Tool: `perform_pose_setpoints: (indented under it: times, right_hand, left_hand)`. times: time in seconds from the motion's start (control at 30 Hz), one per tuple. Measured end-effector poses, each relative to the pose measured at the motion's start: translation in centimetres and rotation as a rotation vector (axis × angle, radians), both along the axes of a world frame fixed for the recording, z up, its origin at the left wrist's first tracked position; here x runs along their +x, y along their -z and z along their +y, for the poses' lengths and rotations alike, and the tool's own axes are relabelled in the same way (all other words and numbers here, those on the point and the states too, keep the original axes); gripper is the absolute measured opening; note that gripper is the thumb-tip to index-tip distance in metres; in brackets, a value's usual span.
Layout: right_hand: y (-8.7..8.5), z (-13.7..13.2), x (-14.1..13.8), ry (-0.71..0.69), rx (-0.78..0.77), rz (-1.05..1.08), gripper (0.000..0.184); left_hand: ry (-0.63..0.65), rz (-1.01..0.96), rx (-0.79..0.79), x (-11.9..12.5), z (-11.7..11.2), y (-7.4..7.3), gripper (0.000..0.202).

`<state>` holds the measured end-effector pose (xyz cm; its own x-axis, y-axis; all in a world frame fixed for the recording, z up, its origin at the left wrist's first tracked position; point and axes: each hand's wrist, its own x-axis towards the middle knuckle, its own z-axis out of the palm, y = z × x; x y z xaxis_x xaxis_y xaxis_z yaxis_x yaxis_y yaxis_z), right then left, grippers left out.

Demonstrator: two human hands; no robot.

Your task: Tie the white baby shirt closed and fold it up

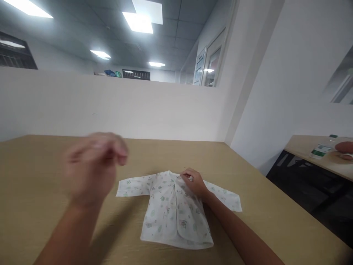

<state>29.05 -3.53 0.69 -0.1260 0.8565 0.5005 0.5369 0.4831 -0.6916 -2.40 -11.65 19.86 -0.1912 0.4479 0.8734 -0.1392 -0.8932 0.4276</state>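
A small white baby shirt (168, 213) with a pale printed pattern lies flat on the wooden table (38, 191), sleeves spread to both sides. My right hand (194, 182) rests on the shirt's collar, fingers curled and pinching the fabric near the neckline. My left hand (95, 167) is raised above the table to the left of the shirt, smeared by motion, so its fingers are unclear. It touches nothing that I can see.
A white partition wall (116, 106) runs along the table's far edge. At the right stands a second table (317, 156) with a plastic bottle (321, 149), and another person's hand (344, 148) rests on it. A dark gap separates the two tables.
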Motion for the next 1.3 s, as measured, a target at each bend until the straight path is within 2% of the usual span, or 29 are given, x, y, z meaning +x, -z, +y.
perform_pose_setpoints:
  times: [0.07,0.1,0.13,0.2,0.3,0.33,0.4,0.5,0.6,0.73,0.87,1.0,1.3]
  right_hand:
    - [-0.7,-1.1,-0.6,-0.03,0.004,-0.11,0.015]
    - [-0.9,-1.9,-1.0,-0.032,-0.019,-0.166,0.014]
    - [-1.0,-2.7,-1.4,-0.019,-0.051,-0.221,0.016]
    - [-0.6,-4.3,-2.0,0.035,-0.114,-0.316,0.024]
    - [0.5,-6.2,-2.6,0.096,-0.131,-0.352,0.022]
    - [0.8,-6.5,-2.6,0.103,-0.12,-0.337,0.019]
    - [1.2,-6.6,-2.6,0.101,-0.098,-0.298,0.016]
    - [1.1,-5.7,-2.4,0.066,-0.098,-0.248,0.013]
    - [0.7,-4.4,-2.3,-0.016,-0.174,-0.176,0.007]
    - [0.8,-3.5,-2.3,0.006,-0.16,-0.053,0.011]
    - [1.1,-3.8,-2.0,-0.052,-0.127,-0.117,0.014]
    - [0.9,-4.1,-1.8,-0.047,-0.128,-0.202,0.012]
    - [0.7,-4.0,-1.8,-0.053,-0.106,-0.24,0.01]
  left_hand:
    - [0.074,0.159,-0.139,2.9,2.4,2.1,0.026]
    - [0.088,0.264,-0.285,4.4,3.5,3.7,0.03]
    - [0.125,0.379,-0.421,5.8,4.6,5.6,0.035]
    - [0.192,0.574,-0.583,8.0,5.9,10.1,0.04]
    - [0.251,0.832,-0.703,9.5,6.4,16.3,0.035]
    - [0.221,0.902,-0.684,9.8,6.4,17.7,0.033]
    - [0.112,0.978,-0.63,10.0,6.4,19.5,0.03]
    - [0.02,1.021,-0.6,10.4,6.8,19.8,0.022]
    - [0.027,1.009,-0.649,10.6,7.3,19.4,0.016]
    - [0.055,0.975,-0.686,10.2,7.5,19.3,0.014]
    - [0.099,0.966,-0.701,9.6,7.7,19.4,0.016]
    - [0.162,0.961,-0.795,9.3,8.2,19.4,0.016]
    - [0.11,1.015,-0.771,9.3,8.4,19.6,0.017]
